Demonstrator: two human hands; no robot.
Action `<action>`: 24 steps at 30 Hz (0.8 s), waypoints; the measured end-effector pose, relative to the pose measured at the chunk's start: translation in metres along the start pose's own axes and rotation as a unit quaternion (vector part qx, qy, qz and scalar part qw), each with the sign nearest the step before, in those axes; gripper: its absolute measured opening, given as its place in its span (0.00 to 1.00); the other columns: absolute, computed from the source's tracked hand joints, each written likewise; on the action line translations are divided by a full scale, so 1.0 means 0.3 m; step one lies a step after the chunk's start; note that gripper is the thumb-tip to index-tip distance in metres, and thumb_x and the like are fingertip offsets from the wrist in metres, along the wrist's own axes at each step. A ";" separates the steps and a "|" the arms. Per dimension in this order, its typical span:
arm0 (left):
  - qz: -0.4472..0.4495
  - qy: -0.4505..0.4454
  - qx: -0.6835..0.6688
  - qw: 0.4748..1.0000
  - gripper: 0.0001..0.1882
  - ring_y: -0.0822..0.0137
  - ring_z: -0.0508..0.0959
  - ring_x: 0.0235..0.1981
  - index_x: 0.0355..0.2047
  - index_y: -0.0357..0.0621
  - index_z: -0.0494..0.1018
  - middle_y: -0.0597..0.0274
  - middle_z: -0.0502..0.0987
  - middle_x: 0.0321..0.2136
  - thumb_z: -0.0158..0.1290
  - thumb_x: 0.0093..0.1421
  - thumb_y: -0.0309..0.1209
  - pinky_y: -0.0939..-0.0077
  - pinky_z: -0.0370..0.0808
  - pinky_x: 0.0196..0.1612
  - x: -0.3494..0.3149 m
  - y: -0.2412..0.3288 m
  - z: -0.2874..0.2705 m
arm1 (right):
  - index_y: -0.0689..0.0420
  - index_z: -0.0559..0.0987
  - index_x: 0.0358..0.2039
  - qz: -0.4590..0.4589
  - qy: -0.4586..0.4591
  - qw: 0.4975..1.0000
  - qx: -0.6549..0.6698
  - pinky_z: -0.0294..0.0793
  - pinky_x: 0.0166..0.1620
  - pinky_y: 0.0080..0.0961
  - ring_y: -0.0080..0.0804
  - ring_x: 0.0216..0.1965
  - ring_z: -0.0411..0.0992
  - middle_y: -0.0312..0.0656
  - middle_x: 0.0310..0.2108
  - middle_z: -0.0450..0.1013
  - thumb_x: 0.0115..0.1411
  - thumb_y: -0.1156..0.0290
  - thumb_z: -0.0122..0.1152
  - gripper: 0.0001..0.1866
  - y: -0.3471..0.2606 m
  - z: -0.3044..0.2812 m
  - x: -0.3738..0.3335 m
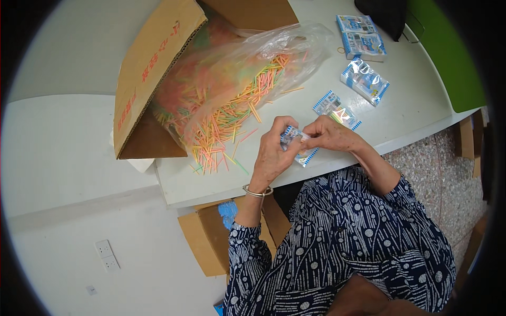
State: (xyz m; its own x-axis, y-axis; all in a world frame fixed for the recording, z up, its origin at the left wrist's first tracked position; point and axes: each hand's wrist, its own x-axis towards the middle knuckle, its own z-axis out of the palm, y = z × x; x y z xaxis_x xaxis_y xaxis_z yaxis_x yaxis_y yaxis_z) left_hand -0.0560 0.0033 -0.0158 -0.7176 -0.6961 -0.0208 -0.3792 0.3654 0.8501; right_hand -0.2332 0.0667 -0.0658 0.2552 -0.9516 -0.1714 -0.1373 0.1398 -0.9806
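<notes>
Both my hands are together above the front part of the white table [211, 187]. A small clear packet with blue-striped ends [304, 158] is between them. My left hand [275, 151] grips it from the left, a bangle on that wrist. The fingers of my right hand [334, 134] pinch its upper right part. What lies inside is mostly covered by my fingers. Just beyond my right hand lies a similar packet [329, 105] with coloured sticks in it. To the left, a heap of thin pink, yellow, orange and green sticks [216, 142] spills onto the table.
A cardboard box [153, 79] lies tipped on its side at the left, a clear plastic bag [295, 39] coming out of it. More packets lie at the far right, one [365, 80] apart from a stack [363, 39]. Below the table stands an open carton [203, 242].
</notes>
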 end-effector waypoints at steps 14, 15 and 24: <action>0.004 0.045 -0.071 0.996 0.26 0.55 0.75 0.40 0.47 0.39 0.65 0.49 0.72 0.40 0.61 0.50 0.31 0.67 0.71 0.45 -0.016 -0.082 -0.045 | 0.65 0.78 0.22 -0.102 0.108 0.972 -0.184 0.63 0.30 0.27 0.25 0.26 0.69 0.37 0.20 0.72 0.51 0.65 0.64 0.14 0.040 -0.086 -0.051; 0.025 0.123 0.041 0.991 0.28 0.53 0.73 0.43 0.48 0.38 0.64 0.48 0.71 0.43 0.62 0.49 0.32 0.65 0.70 0.47 -0.051 -0.115 -0.097 | 0.63 0.79 0.29 -0.112 0.129 0.956 -0.238 0.67 0.40 0.33 0.38 0.38 0.69 0.44 0.31 0.74 0.50 0.64 0.65 0.14 0.048 -0.094 -0.061; -0.198 0.315 0.355 0.858 0.39 0.44 0.68 0.48 0.50 0.29 0.64 0.38 0.69 0.47 0.64 0.47 0.47 0.58 0.67 0.50 -0.369 -0.499 -0.447 | 0.62 0.72 0.50 0.018 0.498 0.707 -0.501 0.63 0.55 0.36 0.47 0.52 0.63 0.49 0.51 0.67 0.53 0.60 0.62 0.27 0.155 -0.367 -0.192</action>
State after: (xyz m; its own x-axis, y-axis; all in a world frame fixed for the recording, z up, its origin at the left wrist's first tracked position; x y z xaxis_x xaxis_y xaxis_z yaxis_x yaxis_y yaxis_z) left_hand 0.1585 -0.0573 -0.0703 -0.0774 -0.9667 0.2439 -0.9411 0.1516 0.3022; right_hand -0.3598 0.0979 -0.0912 -0.4979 -0.7428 0.4475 -0.8638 0.3791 -0.3318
